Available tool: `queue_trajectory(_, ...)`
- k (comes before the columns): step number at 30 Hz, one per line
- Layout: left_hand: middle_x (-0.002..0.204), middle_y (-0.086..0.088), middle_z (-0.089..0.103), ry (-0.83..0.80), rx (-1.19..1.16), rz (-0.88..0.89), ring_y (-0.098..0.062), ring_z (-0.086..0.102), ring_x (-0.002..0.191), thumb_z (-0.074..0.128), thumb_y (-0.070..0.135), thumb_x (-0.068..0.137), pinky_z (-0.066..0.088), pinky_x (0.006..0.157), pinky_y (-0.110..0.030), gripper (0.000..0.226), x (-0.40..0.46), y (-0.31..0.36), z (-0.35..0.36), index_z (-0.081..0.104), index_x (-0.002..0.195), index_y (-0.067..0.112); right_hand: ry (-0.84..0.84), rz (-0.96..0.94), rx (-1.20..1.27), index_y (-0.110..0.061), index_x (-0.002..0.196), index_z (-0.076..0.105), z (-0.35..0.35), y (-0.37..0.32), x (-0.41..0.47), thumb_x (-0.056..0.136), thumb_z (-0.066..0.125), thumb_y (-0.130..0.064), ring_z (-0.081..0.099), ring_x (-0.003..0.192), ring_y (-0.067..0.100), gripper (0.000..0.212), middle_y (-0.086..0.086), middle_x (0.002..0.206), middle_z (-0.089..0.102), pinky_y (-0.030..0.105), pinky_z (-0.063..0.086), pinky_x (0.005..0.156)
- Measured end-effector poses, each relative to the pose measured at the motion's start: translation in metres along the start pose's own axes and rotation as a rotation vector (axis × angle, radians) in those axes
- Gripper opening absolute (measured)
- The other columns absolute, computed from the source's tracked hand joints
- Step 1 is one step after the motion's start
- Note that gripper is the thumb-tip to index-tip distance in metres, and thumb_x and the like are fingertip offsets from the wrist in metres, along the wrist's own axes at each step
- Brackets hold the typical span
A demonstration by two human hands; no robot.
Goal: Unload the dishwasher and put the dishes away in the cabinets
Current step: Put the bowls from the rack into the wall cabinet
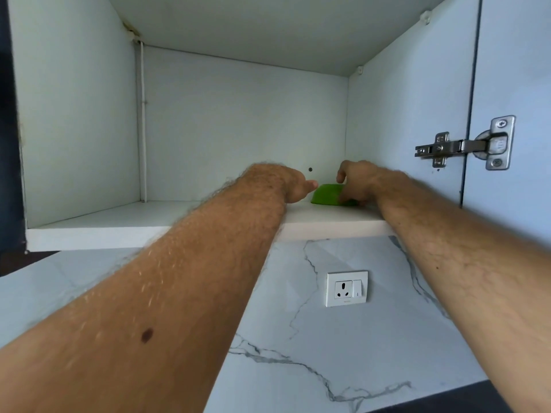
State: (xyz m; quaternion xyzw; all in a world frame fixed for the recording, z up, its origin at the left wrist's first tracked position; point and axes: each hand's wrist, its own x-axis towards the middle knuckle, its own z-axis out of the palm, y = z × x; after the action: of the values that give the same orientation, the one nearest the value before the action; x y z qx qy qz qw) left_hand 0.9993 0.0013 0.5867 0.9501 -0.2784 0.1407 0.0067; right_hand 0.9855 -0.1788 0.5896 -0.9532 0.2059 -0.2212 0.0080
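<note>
Below the cabinet, a socket [346, 288] sits on the marble wall. Both arms reach up onto the shelf [119, 225]. The left hand [293, 186] is open, just beside the green bowl [326, 194]. The right hand [357, 181] touches the bowl, fingers loose. The bowl stands near the right wall, below a hinge [465, 144].

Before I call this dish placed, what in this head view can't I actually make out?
- Green bowl-like dish on the white cabinet shelf: right part hidden by the right hand; its exact shape is unclear.
- Right hand's grip: fingertips overlap the dish, contact unclear.
- Left hand: fingers hidden behind the wrist.
- Dishwasher: outside the frame.
</note>
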Motion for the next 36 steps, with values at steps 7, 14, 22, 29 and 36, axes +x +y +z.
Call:
queue_trajectory(7, 0.161, -0.009, 0.021, -0.003, -0.033, 0.012, -0.028, 0.019, 0.148, 0.018, 0.055, 0.103, 0.014, 0.119, -0.044, 0.067, 0.003, 0.005, 0.004, 0.025, 0.154, 0.012, -0.046, 0.004, 0.092, -0.023, 0.084, 0.071, 0.003, -0.002, -0.004, 0.073, 0.072, -0.024, 0.067, 0.085, 0.021, 0.012, 0.002, 0.093, 0.069, 0.041, 0.058, 0.083)
queue_trajectory(14, 0.161, -0.009, 0.024, 0.027, -0.097, -0.007, -0.028, 0.022, 0.147, 0.019, 0.060, 0.101, 0.016, 0.119, -0.046, 0.070, 0.010, -0.003, 0.007, 0.028, 0.153, 0.014, -0.074, 0.032, 0.106, -0.024, 0.084, 0.074, 0.003, -0.005, -0.005, 0.061, 0.072, -0.032, 0.069, 0.082, 0.021, 0.024, -0.001, 0.089, 0.071, 0.039, 0.059, 0.081)
queue_trajectory(22, 0.160, -0.008, 0.026, 0.026, -0.106, -0.005, -0.027, 0.024, 0.147, 0.020, 0.058, 0.102, 0.018, 0.119, -0.044, 0.068, 0.009, -0.006, 0.006, 0.028, 0.153, 0.013, -0.074, 0.054, 0.084, -0.019, 0.090, 0.071, -0.004, -0.009, -0.020, 0.057, 0.073, -0.038, 0.067, 0.081, 0.021, 0.038, 0.000, 0.087, 0.069, 0.039, 0.057, 0.084)
queue_trajectory(29, 0.159, -0.008, 0.029, 0.024, -0.075, -0.009, -0.027, 0.027, 0.146, 0.020, 0.058, 0.102, 0.020, 0.118, -0.044, 0.068, 0.012, -0.009, 0.010, 0.032, 0.152, 0.013, -0.093, 0.089, 0.001, -0.017, 0.090, 0.063, -0.019, -0.016, -0.042, 0.077, 0.072, -0.034, 0.067, 0.088, 0.021, 0.023, 0.001, 0.092, 0.067, 0.031, 0.054, 0.080)
queue_trajectory(36, 0.158, -0.009, 0.030, 0.020, -0.094, -0.020, -0.028, 0.029, 0.145, 0.021, 0.058, 0.101, 0.022, 0.118, -0.045, 0.068, 0.013, -0.009, 0.010, 0.033, 0.151, 0.013, -0.076, 0.090, -0.083, -0.014, 0.120, 0.059, -0.015, -0.020, -0.060, 0.094, 0.054, -0.026, 0.058, 0.106, 0.025, 0.028, 0.006, 0.121, 0.061, 0.030, 0.041, 0.080)
